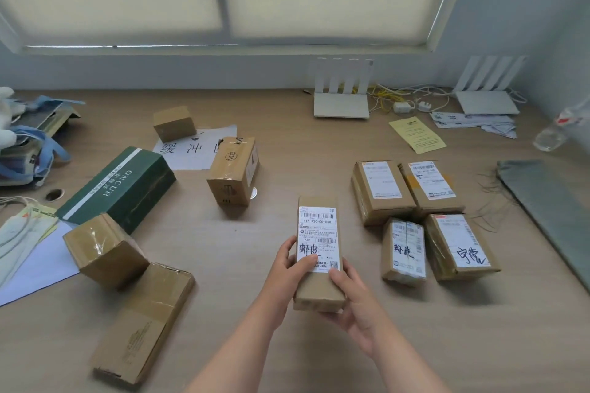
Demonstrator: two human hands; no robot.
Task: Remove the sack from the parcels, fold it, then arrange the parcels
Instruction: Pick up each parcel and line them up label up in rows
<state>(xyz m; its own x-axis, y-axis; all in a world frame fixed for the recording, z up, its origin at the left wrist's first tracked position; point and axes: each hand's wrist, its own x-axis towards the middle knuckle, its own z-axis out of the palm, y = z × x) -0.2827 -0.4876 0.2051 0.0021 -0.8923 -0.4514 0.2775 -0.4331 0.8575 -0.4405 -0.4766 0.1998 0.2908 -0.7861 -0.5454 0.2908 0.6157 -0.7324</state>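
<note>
Both hands hold a long brown parcel [319, 233] with a white shipping label, lifted above the middle of the wooden table [287, 143]. My left hand [290, 268] grips its left edge with the thumb on the label. My right hand [354, 300] cups its near right end. To the right, several labelled parcels [421, 217] lie packed together in a block. Loose parcels lie to the left: a flat one [143, 322], a tilted cube [105, 249], an upright one [234, 171] and a small one [174, 123]. The folded grey-green sack [552, 198] lies flat at the right edge.
A dark green box [121, 188] lies at the left beside white papers [35, 265]. Bags and clutter [25, 143] fill the far left corner. Two white routers [341, 102] [487, 99] with cables stand along the back wall. A yellow slip [418, 134] and a plastic bottle [555, 131] lie at the back right.
</note>
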